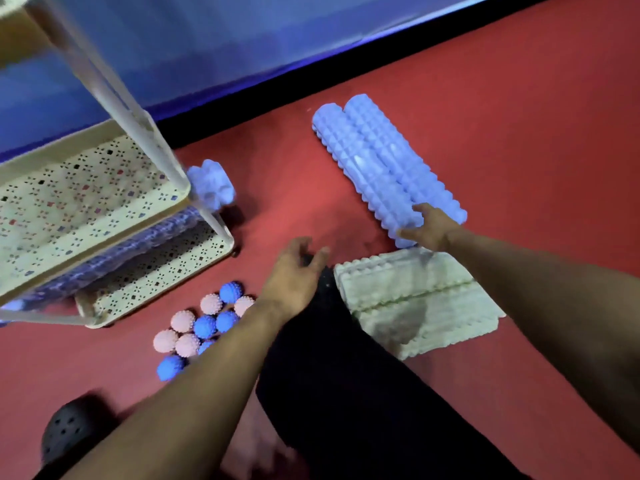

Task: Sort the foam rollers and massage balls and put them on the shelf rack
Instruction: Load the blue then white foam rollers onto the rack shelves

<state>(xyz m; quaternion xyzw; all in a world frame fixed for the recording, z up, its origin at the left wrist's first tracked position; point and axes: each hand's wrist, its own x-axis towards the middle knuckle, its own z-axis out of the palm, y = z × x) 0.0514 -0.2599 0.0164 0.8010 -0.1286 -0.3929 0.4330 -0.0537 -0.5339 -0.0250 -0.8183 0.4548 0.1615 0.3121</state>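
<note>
Foam rollers (388, 168) under right hand (431, 228); no legible writing

The shelf rack (104, 209) stands at the left on the floor (519, 98), a roller (114, 261) lying on its lowest shelf. Balls (204, 327) cluster before it. Two rollers (384, 164) lie side by side at the right, more rollers (415, 299) just before them.

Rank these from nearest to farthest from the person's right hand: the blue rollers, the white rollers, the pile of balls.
1. Blue rollers: right hand touches their near end.
2. White rollers: just below the hand.
3. Balls: far left, by the rack.
</note>
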